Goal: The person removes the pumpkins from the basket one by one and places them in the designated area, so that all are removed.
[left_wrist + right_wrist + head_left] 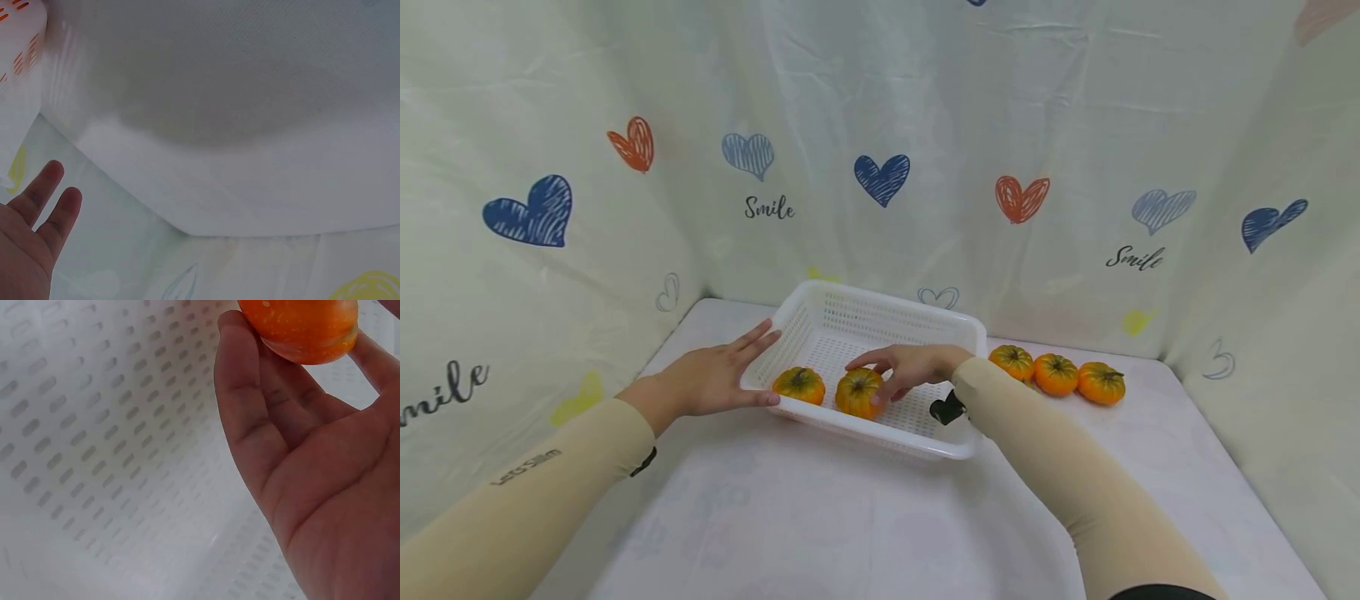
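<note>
A white perforated plastic basket [880, 427] stands on the table, two small orange-and-green pumpkins inside it. My right hand [913, 368] reaches into the basket and grips the nearer-to-middle pumpkin [857, 393], thumb and fingers curled about its sides. In the right wrist view the fingers [240, 381] lie along the orange skin of this pumpkin [306, 328]. The other pumpkin [799, 384] sits at the basket's left end. My left hand [718, 377], fingers spread and straight, rests at the basket's left rim; the left wrist view shows two extended fingers [59, 219] of it.
Three more pumpkins [1056, 374] lie in a row on the table right of the basket. A pale curtain [820, 100] printed with hearts hangs behind and along both sides. The white table [850, 517] extends in front of the basket.
</note>
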Available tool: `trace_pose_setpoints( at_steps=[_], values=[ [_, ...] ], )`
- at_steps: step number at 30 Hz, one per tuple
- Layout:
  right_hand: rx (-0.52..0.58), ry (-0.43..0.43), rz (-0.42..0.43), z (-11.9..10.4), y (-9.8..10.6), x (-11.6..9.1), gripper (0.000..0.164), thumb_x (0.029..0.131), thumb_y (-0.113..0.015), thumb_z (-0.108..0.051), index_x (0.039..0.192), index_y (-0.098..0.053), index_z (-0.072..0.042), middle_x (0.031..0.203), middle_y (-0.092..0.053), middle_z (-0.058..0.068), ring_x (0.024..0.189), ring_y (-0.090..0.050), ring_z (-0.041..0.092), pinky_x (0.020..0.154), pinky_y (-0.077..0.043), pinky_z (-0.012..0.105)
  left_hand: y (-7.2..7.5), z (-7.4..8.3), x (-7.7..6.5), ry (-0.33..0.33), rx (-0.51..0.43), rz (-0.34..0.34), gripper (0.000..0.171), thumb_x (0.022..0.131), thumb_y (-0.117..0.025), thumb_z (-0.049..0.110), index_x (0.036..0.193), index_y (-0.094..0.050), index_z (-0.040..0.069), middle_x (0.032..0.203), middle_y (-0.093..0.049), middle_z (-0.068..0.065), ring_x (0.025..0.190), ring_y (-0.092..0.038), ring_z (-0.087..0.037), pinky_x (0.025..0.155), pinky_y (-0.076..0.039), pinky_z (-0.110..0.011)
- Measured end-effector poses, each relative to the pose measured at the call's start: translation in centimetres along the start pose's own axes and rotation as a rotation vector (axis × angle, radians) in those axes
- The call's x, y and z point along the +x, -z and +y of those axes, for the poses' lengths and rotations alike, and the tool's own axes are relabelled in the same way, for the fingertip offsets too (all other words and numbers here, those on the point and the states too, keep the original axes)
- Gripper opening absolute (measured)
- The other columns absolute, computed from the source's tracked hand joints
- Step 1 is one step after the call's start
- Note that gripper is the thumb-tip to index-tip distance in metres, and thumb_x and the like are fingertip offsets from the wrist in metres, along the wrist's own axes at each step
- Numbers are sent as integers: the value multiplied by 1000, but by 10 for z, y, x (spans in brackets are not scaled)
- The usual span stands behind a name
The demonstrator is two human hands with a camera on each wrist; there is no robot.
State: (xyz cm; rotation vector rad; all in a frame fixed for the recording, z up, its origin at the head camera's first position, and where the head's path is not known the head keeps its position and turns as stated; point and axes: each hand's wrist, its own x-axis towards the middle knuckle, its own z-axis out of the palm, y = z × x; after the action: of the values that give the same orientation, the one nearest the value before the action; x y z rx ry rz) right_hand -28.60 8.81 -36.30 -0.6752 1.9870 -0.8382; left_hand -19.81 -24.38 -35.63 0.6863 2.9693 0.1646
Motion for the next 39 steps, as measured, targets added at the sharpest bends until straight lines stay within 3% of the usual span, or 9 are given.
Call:
trace_pose_setpoints(
  at_steps=[13,24,29,34,39],
  values=[
    [51,87,137,-2,15,-14,71,90,-75,-17,152,-43,-26,147,-44,6,124,-51,22,93,-53,36,-1,0,2,-2,6,4,107,84,-42,84,161,-18,14,167,-7,-8,125,-53,-45,97,-44,-61],
    [44,144,191,-4,27,-39,71,92,-72,-26,154,-38,-27,145,-48,3,123,-53,24,94,-52,40,-3,-1,0,-1,8,2,106,84,-42,83,161,-17,15,167,-6,-8,127,-51,-45,97,-45,-61],
    [100,169,224,2,33,-51,70,93,-71,-22,154,-37,-25,143,-50,6,122,-55,26,97,-50,44,-1,-1,-1,-8,8,2,106,85,-43,83,161,-16,15,167,-6,-8,128,-50,-45,98,-44,-61],
    [158,171,265,7,34,-62,69,95,-69,-17,155,-35,-24,142,-48,9,123,-54,29,101,-46,50,0,0,-1,-8,3,-2,106,84,-43,83,161,-16,15,167,-7,-9,129,-49,-45,98,-43,-61],
    [142,158,315,7,37,-77,69,94,-70,-22,154,-35,-28,141,-48,10,120,-56,30,99,-48,48,1,1,-1,-10,5,-4,105,85,-43,83,161,-16,15,167,-6,-9,128,-49,-46,98,-43,-61]
  ],
)
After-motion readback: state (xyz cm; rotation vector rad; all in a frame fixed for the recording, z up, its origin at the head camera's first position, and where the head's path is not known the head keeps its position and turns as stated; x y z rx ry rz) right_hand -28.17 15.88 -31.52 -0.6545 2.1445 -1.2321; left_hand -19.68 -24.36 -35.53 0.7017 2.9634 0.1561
